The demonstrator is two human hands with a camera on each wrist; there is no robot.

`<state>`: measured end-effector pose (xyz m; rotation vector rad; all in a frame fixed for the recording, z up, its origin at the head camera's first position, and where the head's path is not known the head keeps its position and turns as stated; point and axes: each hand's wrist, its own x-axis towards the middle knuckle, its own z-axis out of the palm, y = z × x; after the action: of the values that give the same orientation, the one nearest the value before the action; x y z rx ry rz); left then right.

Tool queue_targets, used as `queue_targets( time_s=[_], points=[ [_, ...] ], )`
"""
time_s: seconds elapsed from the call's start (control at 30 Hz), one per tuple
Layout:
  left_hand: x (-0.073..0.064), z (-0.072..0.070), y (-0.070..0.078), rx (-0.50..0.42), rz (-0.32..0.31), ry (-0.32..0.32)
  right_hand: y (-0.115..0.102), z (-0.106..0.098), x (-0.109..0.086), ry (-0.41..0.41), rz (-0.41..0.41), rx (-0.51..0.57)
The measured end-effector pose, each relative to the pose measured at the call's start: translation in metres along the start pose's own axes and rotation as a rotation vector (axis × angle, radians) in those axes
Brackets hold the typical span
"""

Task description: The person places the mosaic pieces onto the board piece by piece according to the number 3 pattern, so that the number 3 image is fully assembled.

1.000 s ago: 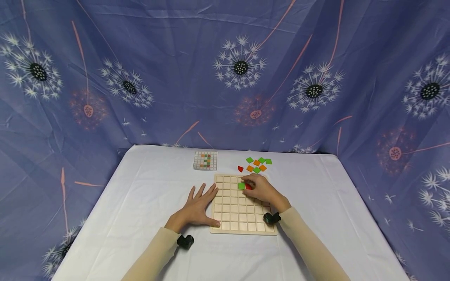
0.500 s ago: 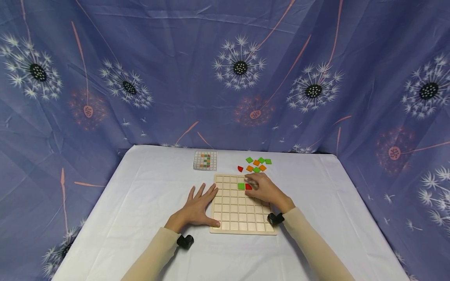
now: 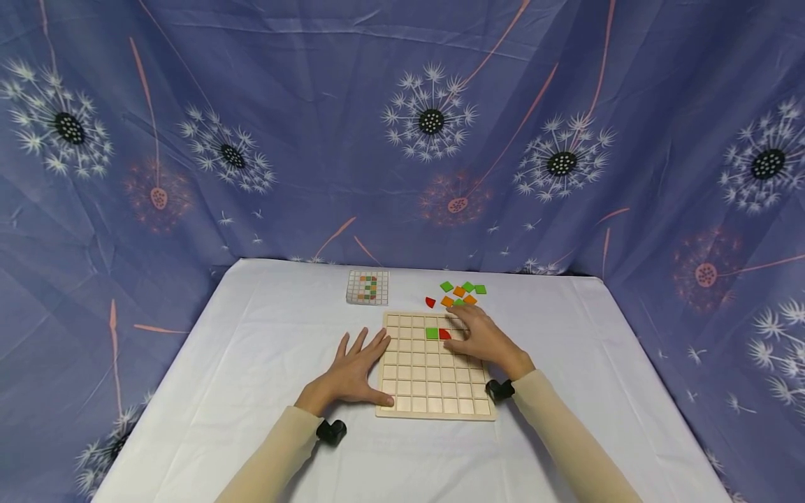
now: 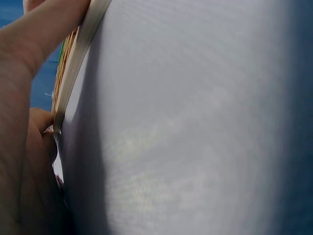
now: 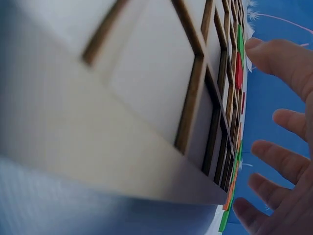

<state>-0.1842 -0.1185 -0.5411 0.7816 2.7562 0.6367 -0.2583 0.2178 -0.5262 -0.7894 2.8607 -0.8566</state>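
Observation:
A wooden grid board (image 3: 411,386) lies on the white table. In its upper part a green square tile (image 3: 432,333) and a red quarter-round tile (image 3: 444,334) sit side by side in neighbouring cells. My left hand (image 3: 352,374) rests with spread fingers along the board's left edge, the thumb near its lower left corner. My right hand (image 3: 484,340) hovers over the board's upper right, fingers apart and holding nothing. In the right wrist view its thumb (image 5: 281,58) and fingers are spread, and the red tile (image 5: 239,71) shows beyond the cell ridges.
Behind the board lie loose tiles: a red quarter-round tile (image 3: 430,302), several green squares (image 3: 481,289) and several orange squares (image 3: 460,291). A small pattern card (image 3: 367,287) with a coloured grid stands left of them. A dandelion-print curtain (image 3: 314,175) encloses the table.
My right hand has let go of the red quarter-round tile, leaving it in the cell beside the green one, and has moved right with fingers opening. The left hand has stayed put.

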Motion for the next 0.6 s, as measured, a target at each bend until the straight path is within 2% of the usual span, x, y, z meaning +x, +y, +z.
queue_targets(
  time_s=[0.6],
  points=[
    [0.001, 0.000, 0.001, -0.006, -0.003, 0.002, 0.018, -0.013, 0.006, 0.023, 0.123, 0.055]
  ],
)
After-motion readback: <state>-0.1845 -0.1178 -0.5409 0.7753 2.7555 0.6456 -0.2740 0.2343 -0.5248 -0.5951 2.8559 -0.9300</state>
